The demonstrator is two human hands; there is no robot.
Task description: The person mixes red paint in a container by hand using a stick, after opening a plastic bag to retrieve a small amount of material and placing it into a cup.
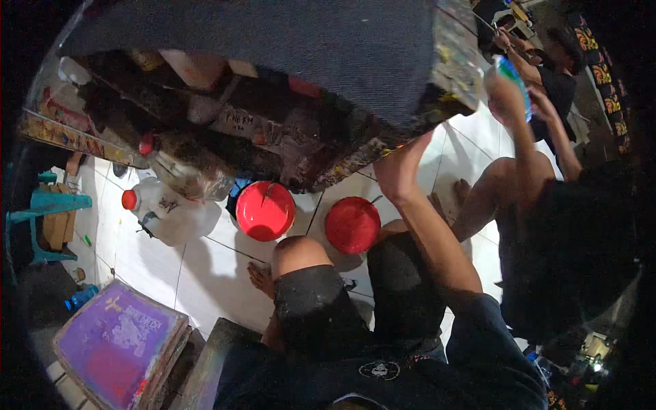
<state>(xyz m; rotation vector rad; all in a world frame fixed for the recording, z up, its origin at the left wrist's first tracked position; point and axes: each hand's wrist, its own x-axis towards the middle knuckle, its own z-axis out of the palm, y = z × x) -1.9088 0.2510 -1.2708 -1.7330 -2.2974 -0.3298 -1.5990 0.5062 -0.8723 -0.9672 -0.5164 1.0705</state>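
My right forearm stretches forward, and my right hand [399, 175] reaches the paint-stained near edge of a dark-topped table [328, 51]. That edge covers its fingers, so what they touch is hidden. Beside my left thigh some skin shows, with a small shaded hand-like or foot-like shape near the floor; I cannot make out my left hand with certainty. Ahead of my knees, two red buckets [265, 212] stand on the tiles, the left one with bright red liquid and a thin handle inside. A darker red fills the right bucket [352, 225], where another thin handle leans.
At the left are a white jerrycan [174, 213] with a red cap, a turquoise plastic stool [51, 208], and purple framed panels [119, 342]. Cluttered containers crowd the table's lower shelf. Close on my right sits a person, a blue-green packet [516, 82] at their hands; another works farther back.
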